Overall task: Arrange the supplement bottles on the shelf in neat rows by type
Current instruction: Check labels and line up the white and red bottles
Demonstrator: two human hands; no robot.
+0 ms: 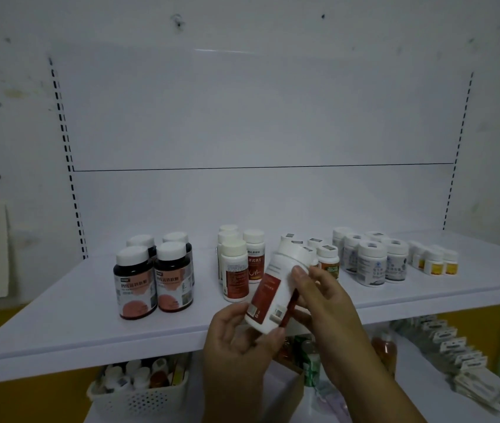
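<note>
A white bottle with a red label [276, 288] is tilted in the air just above the front edge of the white shelf [59, 325]. My left hand [239, 340] holds its base and my right hand [325, 297] grips its side near the cap. Behind it stand matching white red-label bottles [235, 271]. Dark bottles with white caps [154, 276] form a group at the left. To the right are small orange-label bottles [328, 261], white blue-label bottles [371, 264] and tiny yellow-label bottles [435, 261].
Below the shelf, a white perforated basket [142, 395] holds several small bottles at the left. An orange bottle [384, 349], a green item and a row of flat packets [456, 355] lie on the lower level. The wall panel behind is bare.
</note>
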